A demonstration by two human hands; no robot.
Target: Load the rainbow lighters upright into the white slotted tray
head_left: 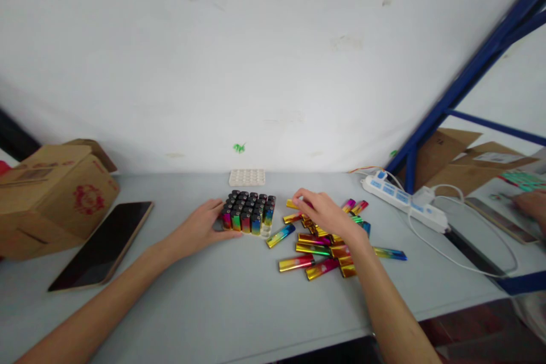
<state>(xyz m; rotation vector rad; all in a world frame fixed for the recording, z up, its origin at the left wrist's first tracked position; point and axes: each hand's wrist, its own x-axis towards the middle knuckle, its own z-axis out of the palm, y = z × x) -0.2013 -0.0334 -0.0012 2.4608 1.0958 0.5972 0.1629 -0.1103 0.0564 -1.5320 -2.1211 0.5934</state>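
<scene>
Several shiny multicoloured lighters with black tops [245, 217] stand upright in rows in a white tray [265, 232], whose front right corner has bare holes. My left hand [205, 226] holds the left side of this group, thumb along the front edge and fingers behind. To the right lies a loose pile of metallic gold, red, green and blue lighter sleeves or lighters [313, 249]. Over the back of the pile, my right hand [319, 210] has its fingertips pinched at a gold piece [292, 203]. One blue and yellow piece [280, 236] lies between tray and pile.
A second white tray [247, 177] lies by the wall. At the left are a cardboard box [55, 199] and a dark tablet [104, 244]. A white power strip [405, 202] with cables lies right, beside a blue frame [443, 102]. Another person's hand [532, 206] shows far right.
</scene>
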